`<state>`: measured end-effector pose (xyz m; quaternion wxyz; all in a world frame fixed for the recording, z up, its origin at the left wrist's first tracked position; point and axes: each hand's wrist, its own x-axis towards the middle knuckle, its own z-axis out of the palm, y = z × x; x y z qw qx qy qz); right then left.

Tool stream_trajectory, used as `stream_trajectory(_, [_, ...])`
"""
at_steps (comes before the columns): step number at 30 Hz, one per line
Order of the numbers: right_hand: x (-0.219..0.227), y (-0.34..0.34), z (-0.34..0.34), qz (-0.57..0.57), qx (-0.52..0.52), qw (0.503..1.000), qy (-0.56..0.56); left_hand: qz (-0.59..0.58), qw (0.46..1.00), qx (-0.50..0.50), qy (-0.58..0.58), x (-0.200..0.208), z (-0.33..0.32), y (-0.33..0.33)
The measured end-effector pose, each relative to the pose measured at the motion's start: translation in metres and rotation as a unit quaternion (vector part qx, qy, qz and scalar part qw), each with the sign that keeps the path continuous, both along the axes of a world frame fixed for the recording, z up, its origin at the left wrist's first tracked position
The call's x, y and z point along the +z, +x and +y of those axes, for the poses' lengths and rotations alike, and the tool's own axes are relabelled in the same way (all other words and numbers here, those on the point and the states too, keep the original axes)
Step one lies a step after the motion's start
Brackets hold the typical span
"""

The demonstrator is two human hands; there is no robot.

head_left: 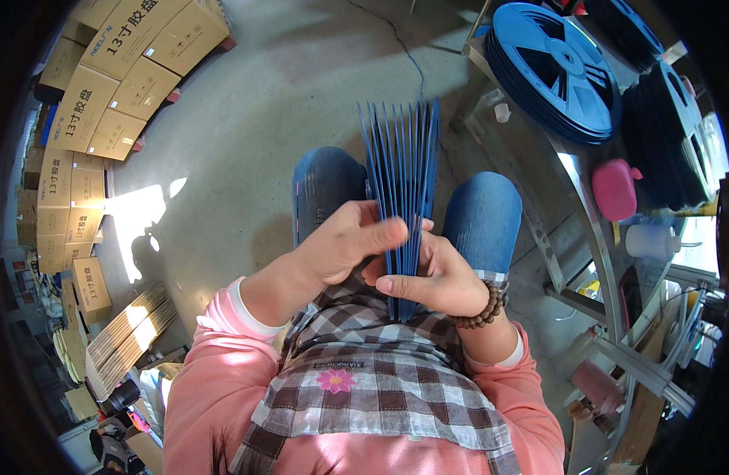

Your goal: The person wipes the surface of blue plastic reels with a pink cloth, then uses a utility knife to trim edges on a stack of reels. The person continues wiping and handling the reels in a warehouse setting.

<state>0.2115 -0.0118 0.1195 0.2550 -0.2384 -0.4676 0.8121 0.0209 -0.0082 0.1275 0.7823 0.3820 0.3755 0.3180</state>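
A stack of thin blue plastic discs (408,162) stands nearly edge-on over my lap, between my knees. Its far edges fan apart, while the near edges lie closer together. My left hand (356,241) is closed on the left side, its thumb lying across the edges. From the right, my right hand (439,277) grips the stack lower down, thumb over the near edges and fingers behind. The discs hide some fingers of both hands. A checked apron (380,380) covers my lap beneath.
Blue reels (566,55) are piled on a metal-framed table (574,178) at the right, with a pink container (615,190) and a white bottle (651,241) nearby. Cardboard boxes (111,95) are stacked at the left. Flattened cardboard (131,340) leans below them.
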Motion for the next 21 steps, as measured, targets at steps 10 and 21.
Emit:
stream_trajectory(10, [0.003, 0.010, -0.022, -0.103, -0.010, 0.945, 0.310, -0.041, 0.998, 0.027, 0.038, 0.008, -0.033, 0.017])
stream_trajectory(21, [0.006, 0.056, -0.024, -0.098, 0.015, 0.945, 0.312, -0.004, 0.988, 0.001, 0.153, 0.004, -0.060, 0.024])
